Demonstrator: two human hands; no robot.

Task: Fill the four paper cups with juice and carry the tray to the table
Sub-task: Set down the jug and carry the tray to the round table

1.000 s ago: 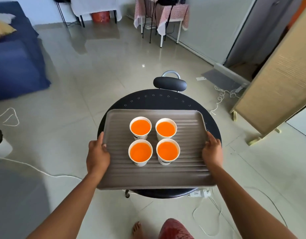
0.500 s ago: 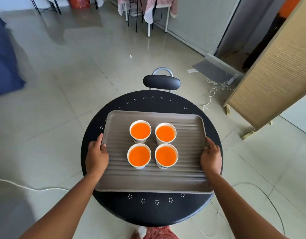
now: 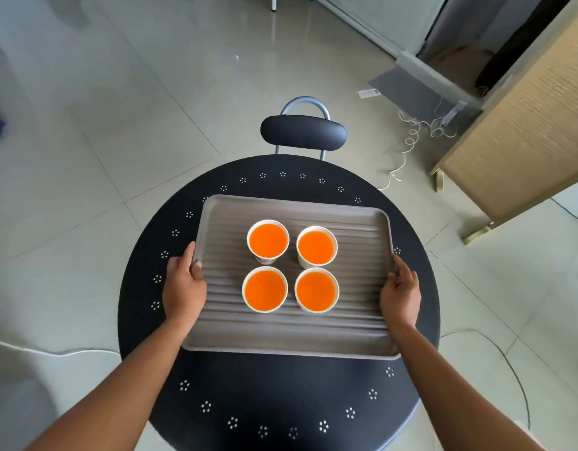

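Where the two bare forearms reach in from the lower edge, the round black surface (image 3: 281, 395) with its ring of small white flower marks is seen beneath them. A grey ribbed tray (image 3: 291, 333) is spread over the middle of that surface; whether it rests on the top or is held just above it cannot be told from this angle. The left hand (image 3: 183, 288) is closed on the tray's left rim, thumb laid over the edge, and the right hand (image 3: 400, 294) is closed on the right rim in like manner. Four white paper cups (image 3: 265, 289) are grouped in a square at the tray's centre, near one another, and each is filled almost to the brim with orange juice (image 3: 316, 290). Beyond the surface a black-backed chair (image 3: 303, 133) with a metal frame is placed on the tiled floor (image 3: 118, 109), and a white cable (image 3: 408, 141) lies loose to its right.
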